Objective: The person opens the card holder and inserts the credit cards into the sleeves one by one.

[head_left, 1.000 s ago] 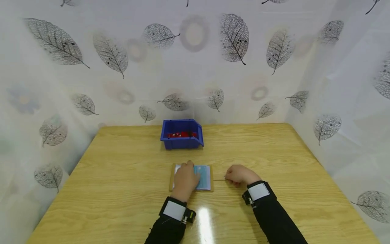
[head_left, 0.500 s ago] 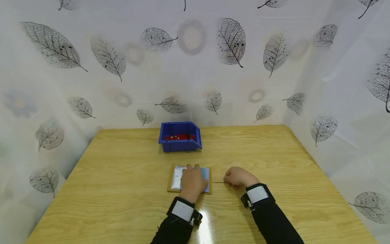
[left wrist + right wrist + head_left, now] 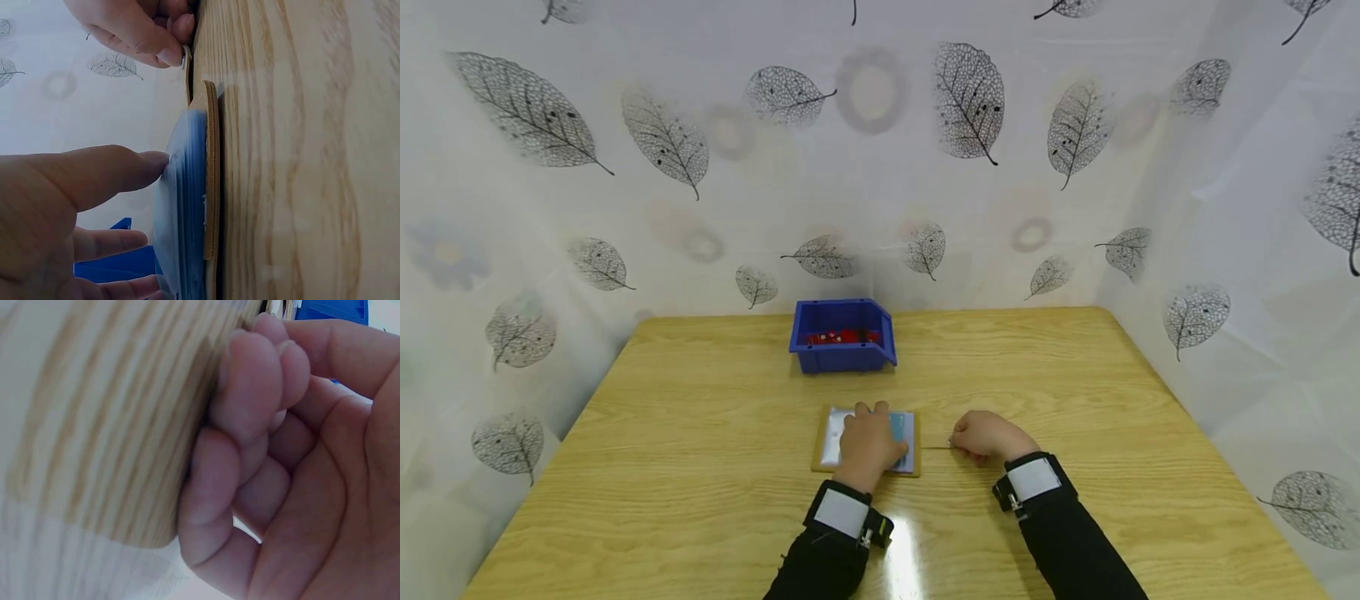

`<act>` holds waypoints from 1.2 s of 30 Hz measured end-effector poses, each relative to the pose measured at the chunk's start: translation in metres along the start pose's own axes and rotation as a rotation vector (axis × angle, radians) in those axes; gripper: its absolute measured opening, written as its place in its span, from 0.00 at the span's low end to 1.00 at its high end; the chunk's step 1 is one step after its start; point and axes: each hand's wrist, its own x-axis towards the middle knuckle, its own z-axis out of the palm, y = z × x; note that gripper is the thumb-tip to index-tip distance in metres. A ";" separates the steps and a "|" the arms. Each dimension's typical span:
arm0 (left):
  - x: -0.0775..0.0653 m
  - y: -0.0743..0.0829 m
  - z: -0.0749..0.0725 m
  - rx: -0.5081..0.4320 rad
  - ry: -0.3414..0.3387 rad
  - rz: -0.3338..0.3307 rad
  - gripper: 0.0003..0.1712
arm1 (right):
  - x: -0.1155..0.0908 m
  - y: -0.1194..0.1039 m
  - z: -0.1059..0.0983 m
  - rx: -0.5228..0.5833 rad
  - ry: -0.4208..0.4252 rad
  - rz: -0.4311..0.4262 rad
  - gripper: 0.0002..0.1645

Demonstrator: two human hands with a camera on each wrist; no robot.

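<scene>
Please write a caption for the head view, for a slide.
Left hand touching an open booklet, right hand pinching a thin strap, blue bin beyond.

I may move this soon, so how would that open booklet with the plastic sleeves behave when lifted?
The booklet's sleeves look thin and layered, so they'd probably flop or fan. Their sheen suggests they may feel slippery. The tan cover looks thicker, so it's likely stiffer.
</scene>
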 end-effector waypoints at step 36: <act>-0.010 -0.086 -0.038 -0.299 0.094 -0.117 0.04 | 0.002 0.005 0.001 0.025 -0.012 0.014 0.20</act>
